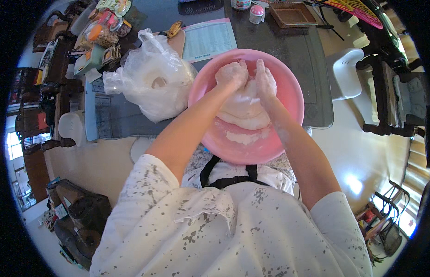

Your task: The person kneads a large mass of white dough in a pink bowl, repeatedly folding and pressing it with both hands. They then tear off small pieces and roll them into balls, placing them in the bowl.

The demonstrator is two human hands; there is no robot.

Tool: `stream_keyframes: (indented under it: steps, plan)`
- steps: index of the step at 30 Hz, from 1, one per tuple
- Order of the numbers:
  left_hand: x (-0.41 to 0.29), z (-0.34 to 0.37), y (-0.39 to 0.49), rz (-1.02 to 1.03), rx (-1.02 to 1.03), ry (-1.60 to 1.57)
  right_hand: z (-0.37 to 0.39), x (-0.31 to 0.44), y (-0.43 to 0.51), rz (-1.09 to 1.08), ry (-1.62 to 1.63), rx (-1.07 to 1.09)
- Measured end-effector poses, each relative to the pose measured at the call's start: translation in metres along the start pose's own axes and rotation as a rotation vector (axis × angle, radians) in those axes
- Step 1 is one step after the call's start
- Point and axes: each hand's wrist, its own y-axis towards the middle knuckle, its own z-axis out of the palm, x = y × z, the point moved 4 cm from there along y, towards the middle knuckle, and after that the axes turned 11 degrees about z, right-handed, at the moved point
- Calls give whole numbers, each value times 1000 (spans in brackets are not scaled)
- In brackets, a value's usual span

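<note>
A pink plastic basin (245, 154) stands at the table's near edge, with a large lump of white dough (247, 112) in it and loose flour (246, 137) on its near inner wall. My left hand (232, 74), floury and with curled fingers, is at the far left side of the dough. Opposite it, my right hand (266, 79) lies along the dough's far right side, fingers extended towards the basin's far wall. Both hands touch the dough; the undersides of the fingers are hidden.
Left of the basin sits a clear plastic bag (159, 83) of white powder. Beyond are a printed sheet (209, 39), a small shaker with a pink lid (256, 14) and a brown rectangular tray (293, 14). Several jars and packets crowd the far left. White stools flank the glass-topped table (315, 76).
</note>
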Motion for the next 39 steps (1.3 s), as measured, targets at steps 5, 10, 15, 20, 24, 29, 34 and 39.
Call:
stream_keyframes:
  steps: [5, 10, 15, 20, 24, 29, 34, 39]
  plan:
    - [-7, 36, -103, 374, -357, 295, -7, -17, -79, -62, 113, -70]
    - [-9, 70, -135, 517, -364, 167, -2, -45, -114, -532, -238, -230]
    - [-4, 65, -106, 598, -372, 128, 11, -47, -76, -683, -286, -156]
    - [26, 93, -58, 552, -481, 80, 21, -37, -41, -725, -345, -145]
    - [13, 70, -24, 539, -369, 234, 31, -31, -8, -752, -307, -314]
    - [14, 63, 10, 504, -327, 309, 24, -2, -3, -560, -448, -281]
    - [-6, 22, -23, 316, -144, 175, -16, 32, -18, -154, -311, 54]
    - [-13, 48, -105, 482, -9, 264, -9, -15, -76, -149, -71, -83]
